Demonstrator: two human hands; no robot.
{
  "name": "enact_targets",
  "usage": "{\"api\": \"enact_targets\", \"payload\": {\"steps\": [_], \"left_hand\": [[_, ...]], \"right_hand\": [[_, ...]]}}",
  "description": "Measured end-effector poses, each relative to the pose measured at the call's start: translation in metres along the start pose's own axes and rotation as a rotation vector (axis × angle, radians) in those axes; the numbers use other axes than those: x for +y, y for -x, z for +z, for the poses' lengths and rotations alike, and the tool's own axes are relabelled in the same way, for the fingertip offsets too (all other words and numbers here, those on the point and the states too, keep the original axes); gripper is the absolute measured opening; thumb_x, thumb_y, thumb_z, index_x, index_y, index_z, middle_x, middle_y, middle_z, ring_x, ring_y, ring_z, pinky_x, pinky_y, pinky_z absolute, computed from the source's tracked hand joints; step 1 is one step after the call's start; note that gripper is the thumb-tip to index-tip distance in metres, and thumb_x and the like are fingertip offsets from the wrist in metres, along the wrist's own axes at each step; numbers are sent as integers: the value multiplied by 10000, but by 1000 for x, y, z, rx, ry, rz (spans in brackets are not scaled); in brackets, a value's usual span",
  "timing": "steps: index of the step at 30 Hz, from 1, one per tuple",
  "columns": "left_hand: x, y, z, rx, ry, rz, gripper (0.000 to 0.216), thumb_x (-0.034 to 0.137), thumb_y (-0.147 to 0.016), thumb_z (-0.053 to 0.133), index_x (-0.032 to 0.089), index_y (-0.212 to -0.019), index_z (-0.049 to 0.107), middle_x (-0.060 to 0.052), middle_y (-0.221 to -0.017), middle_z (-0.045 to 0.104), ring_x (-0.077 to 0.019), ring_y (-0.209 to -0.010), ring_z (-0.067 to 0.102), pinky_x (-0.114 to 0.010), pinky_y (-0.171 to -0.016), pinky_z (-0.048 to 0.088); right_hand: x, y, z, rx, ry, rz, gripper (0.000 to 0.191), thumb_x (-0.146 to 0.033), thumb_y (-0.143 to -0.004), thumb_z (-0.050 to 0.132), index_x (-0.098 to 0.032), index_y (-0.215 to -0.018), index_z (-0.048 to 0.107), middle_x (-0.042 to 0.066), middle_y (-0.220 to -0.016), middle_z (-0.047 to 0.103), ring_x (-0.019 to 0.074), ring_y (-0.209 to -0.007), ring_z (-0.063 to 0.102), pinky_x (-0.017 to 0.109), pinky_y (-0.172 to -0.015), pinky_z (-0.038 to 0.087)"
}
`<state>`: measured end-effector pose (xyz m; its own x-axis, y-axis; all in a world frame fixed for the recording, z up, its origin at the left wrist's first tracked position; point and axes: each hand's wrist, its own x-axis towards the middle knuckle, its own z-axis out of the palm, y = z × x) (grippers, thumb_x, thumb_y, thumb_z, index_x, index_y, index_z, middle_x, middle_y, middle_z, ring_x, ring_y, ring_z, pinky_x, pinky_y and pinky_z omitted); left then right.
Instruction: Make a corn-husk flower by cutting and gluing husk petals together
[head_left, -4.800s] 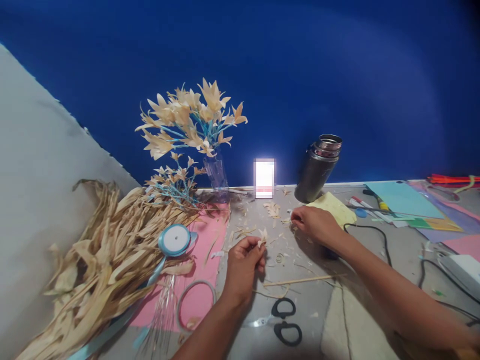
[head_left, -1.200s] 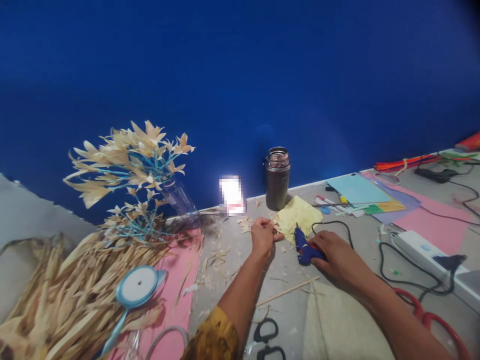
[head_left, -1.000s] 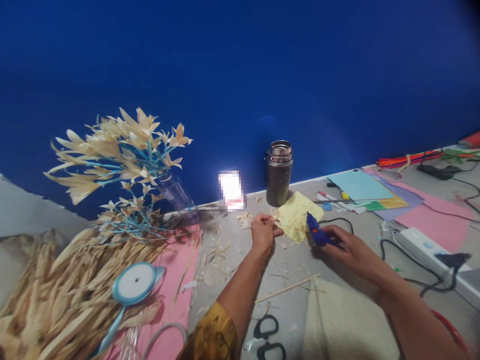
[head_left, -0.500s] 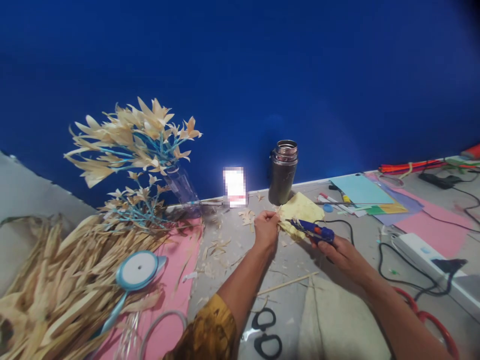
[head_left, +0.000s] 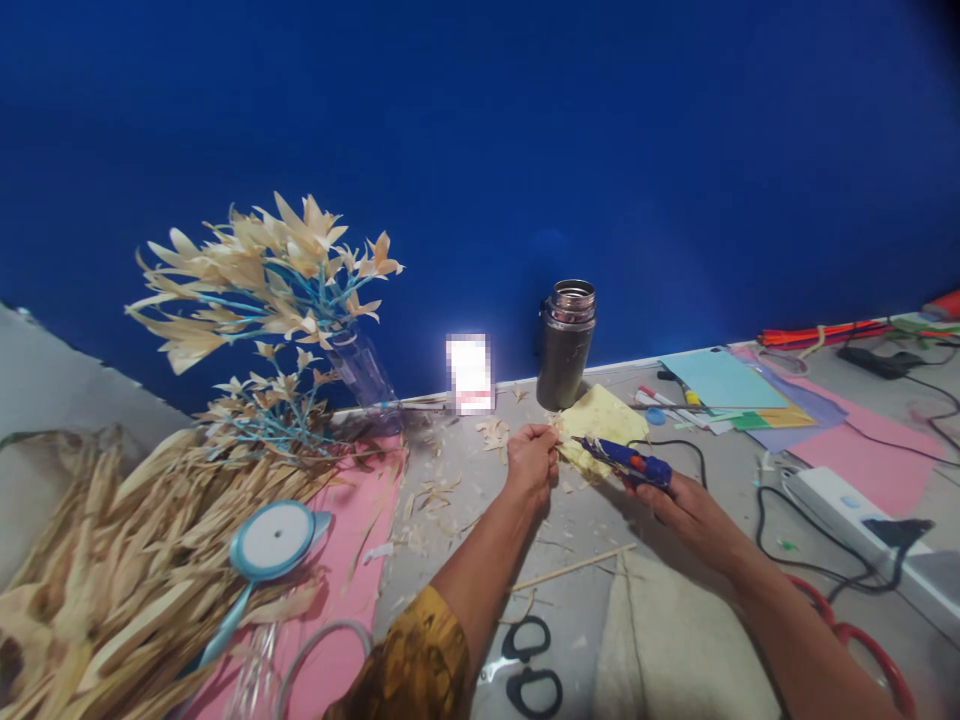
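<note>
My right hand [head_left: 679,505] is wrapped round the handle of a blue glue gun [head_left: 626,462], whose nozzle points left. Close to that nozzle, the fingers of my left hand [head_left: 534,460] are pinched together. What they hold, if anything, is too small to make out. Under the glue gun lies a pale yellow sheet [head_left: 607,415] strewn with dry scraps. Just behind the sheet stands a dark open flask [head_left: 566,345].
Dried husks [head_left: 82,550] and a blue ribbon roll [head_left: 274,540] lie left. Husk flowers [head_left: 300,260] lean in a clear vase [head_left: 365,370]. Black-handled scissors [head_left: 534,690] lie in front. At right are coloured papers [head_left: 727,380], a power strip [head_left: 862,530] and red-handled scissors [head_left: 874,655].
Both hands stay almost where they were. The glue gun has shifted very slightly to the right, its nozzle still close to my left fingers.
</note>
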<state>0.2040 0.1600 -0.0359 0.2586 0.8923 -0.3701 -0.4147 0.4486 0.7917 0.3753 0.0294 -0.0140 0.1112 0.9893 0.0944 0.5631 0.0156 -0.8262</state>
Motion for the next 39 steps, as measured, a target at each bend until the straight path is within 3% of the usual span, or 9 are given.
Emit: {"api": "enact_targets", "payload": {"steps": [5, 9, 17, 27, 32, 36, 39], "left_hand": [[1, 3, 2, -16, 7, -5, 403, 323, -589, 864, 185, -709, 505, 81, -493, 476, -7, -350, 285, -160, -375, 123], [2, 4, 2, -12, 12, 2, 406, 318, -581, 861, 183, -717, 504, 64, -534, 526, -3, -353, 285, -163, -367, 129], [1, 3, 1, -18, 8, 10, 424, 353, -600, 875, 186, -711, 501, 88, -488, 463, -9, -345, 281, -159, -372, 125], [5, 5, 6, -35, 9, 199, 409, 413, -601, 857, 187, -724, 539, 91, -469, 479, -25, -348, 327, -176, -367, 211], [6, 12, 11, -82, -24, 255, 333, 356, -625, 835, 167, -721, 579, 28, -581, 615, -20, -371, 371, -174, -378, 225], [4, 13, 11, -85, -33, 259, 303, 340, -630, 823, 160, -727, 600, 7, -609, 649, -23, -375, 386, -174, -379, 232], [2, 9, 8, -33, -21, 256, 310, 338, -621, 828, 157, -718, 595, 39, -532, 589, -26, -369, 378, -169, -381, 229]], "right_hand": [[-3, -1, 0, -44, 17, -18, 341, -473, -936, 513, -209, -1048, 698, 62, -921, 746, 263, -843, 667, 360, -757, 521], [-3, -1, -1, -1, 44, -8, 312, -469, -918, 526, -215, -971, 699, 69, -878, 741, 276, -815, 664, 379, -733, 521], [-13, 0, -1, -52, 47, -62, 324, -461, -937, 516, -214, -1011, 712, 64, -898, 741, 261, -825, 660, 356, -751, 520], [0, -6, -4, -72, 323, -81, 298, -399, -911, 557, -213, -1065, 732, 104, -1038, 747, 285, -950, 674, 363, -817, 499], [5, -7, -3, -108, 415, -122, 346, -264, -829, 627, -195, -1155, 717, 116, -1088, 735, 287, -1015, 653, 391, -922, 473], [7, -6, -4, -87, 374, -135, 406, -265, -824, 620, -169, -1211, 700, 138, -1127, 732, 297, -1052, 653, 421, -963, 478], [4, -3, -6, -42, 226, -173, 421, -335, -843, 612, -161, -1216, 700, 160, -1193, 720, 319, -1100, 659, 438, -970, 505]]}}
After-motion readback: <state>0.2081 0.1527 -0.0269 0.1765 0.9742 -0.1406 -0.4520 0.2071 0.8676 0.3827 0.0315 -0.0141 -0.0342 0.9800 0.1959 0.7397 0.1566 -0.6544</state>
